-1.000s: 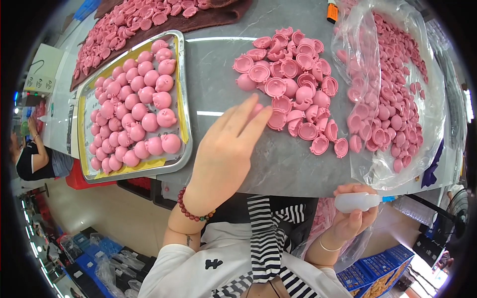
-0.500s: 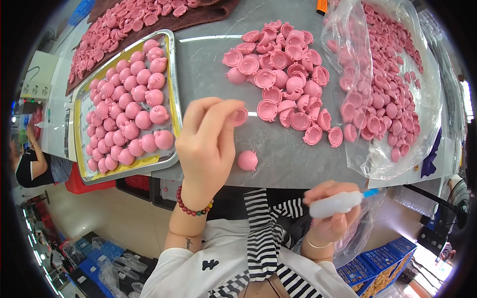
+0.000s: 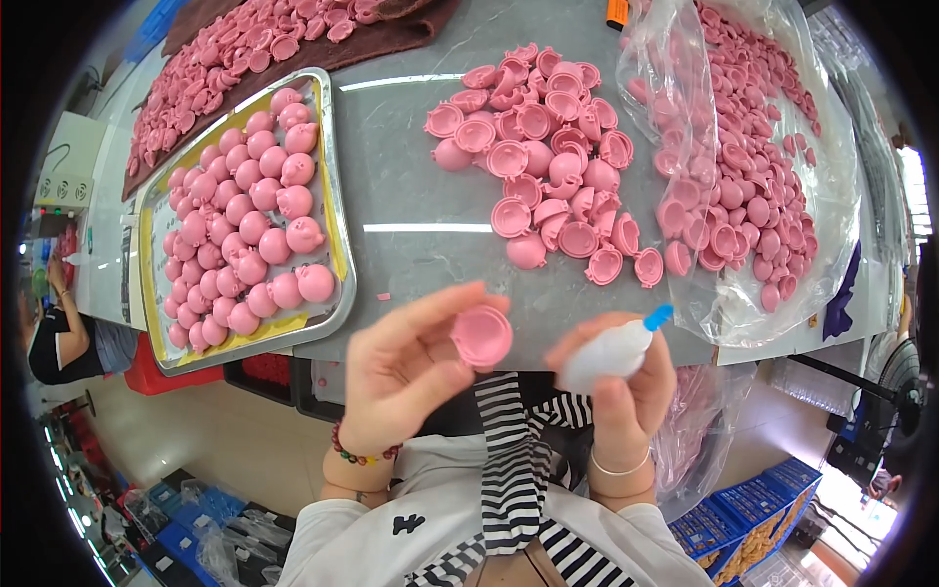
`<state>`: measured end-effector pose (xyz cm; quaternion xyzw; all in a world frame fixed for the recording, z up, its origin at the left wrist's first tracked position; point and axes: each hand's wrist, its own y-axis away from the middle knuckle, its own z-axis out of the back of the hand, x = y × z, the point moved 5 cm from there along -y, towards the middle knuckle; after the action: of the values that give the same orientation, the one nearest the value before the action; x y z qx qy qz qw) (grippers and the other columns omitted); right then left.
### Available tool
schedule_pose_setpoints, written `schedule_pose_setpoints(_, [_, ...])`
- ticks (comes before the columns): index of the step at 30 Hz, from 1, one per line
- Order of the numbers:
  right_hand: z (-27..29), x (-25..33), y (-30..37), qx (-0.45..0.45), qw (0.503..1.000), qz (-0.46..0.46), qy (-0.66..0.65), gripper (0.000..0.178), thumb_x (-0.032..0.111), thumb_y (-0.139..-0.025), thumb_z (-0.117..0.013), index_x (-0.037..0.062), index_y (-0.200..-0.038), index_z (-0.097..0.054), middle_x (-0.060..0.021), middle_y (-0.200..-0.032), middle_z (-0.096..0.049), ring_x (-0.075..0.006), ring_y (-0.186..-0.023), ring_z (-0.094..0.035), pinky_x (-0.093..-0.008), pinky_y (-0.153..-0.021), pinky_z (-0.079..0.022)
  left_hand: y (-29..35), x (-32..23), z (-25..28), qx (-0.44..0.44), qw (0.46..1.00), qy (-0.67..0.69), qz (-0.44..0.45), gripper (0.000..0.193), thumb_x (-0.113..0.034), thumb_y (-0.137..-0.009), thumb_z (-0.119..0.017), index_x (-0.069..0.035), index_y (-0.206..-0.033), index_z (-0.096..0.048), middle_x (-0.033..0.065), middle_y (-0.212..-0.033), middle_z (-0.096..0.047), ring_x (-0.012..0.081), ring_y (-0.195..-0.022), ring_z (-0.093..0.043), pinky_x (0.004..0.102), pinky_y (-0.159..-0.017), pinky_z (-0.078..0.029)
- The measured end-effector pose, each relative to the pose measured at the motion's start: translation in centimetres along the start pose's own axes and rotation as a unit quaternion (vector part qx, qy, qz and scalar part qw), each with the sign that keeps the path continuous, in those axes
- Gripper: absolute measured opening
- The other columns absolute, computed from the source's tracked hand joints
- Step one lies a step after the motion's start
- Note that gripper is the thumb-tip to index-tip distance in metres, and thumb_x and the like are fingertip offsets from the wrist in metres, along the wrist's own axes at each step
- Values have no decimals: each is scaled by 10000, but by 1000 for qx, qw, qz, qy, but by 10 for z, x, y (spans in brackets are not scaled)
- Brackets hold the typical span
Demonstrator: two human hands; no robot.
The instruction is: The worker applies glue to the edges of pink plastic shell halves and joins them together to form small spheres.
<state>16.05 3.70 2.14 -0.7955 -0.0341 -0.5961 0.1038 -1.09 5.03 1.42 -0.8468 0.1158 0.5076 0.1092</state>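
My left hand (image 3: 406,367) pinches a pink half-shell (image 3: 482,337) between thumb and fingers, its hollow side facing up toward me. My right hand (image 3: 631,391) is wrapped round a white squeeze bottle (image 3: 608,354) with a blue nozzle (image 3: 658,317), tilted up and to the right. Bottle and shell are apart, both near the table's front edge. Just beyond them lies a loose heap of pink half-shells (image 3: 507,158), some hollow side up, others domed. At the heap's near side rests a rounded pink piece (image 3: 526,250).
On the left, a metal tray (image 3: 342,210) holds rows of pink balls. Behind it, more pink pieces (image 3: 210,73) lie on a brown cloth (image 3: 386,41). A clear plastic bag (image 3: 831,196) of pink shells covers the right side. A tiny pink scrap (image 3: 383,296) lies beside the tray.
My left hand has drawn back toward me and turned, showing the half-shell's hollow. The bottle has come up and left. The lone pink piece near the edge no longer shows there.
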Motion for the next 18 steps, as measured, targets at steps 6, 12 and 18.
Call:
schedule_pose_setpoints(6, [23,17,18,-204,958,187,73,449,340,-719,-627,-3,-970,-484,-15,-627,-370,-107,-505,-363,-203,-432,-302,3,25,-28,31,991,107,77,369,114,-769,-497,47,-1119,-403,192,-1207,-434,188,-1022,-515,305,-857,-439])
schedule_pose_setpoints(12, [19,40,17,-61,916,363,159,554,500,-755,-567,-38,-883,-528,-13,-611,-365,-103,-507,-313,-218,-397,-196,4,30,-36,65,994,82,33,391,104,-765,-518,53,-1134,-400,212,-1185,-460,204,-1027,-520,311,-856,-443])
schedule_pose_setpoints(18, [10,43,23,-64,892,357,270,639,553,-795,-465,-75,-876,-549,-36,-574,-435,-115,-470,-383,-230,-377,-242,3,32,-38,76,994,67,28,405,116,-751,-529,56,-1131,-400,227,-1176,-461,227,-1035,-520,329,-873,-440])
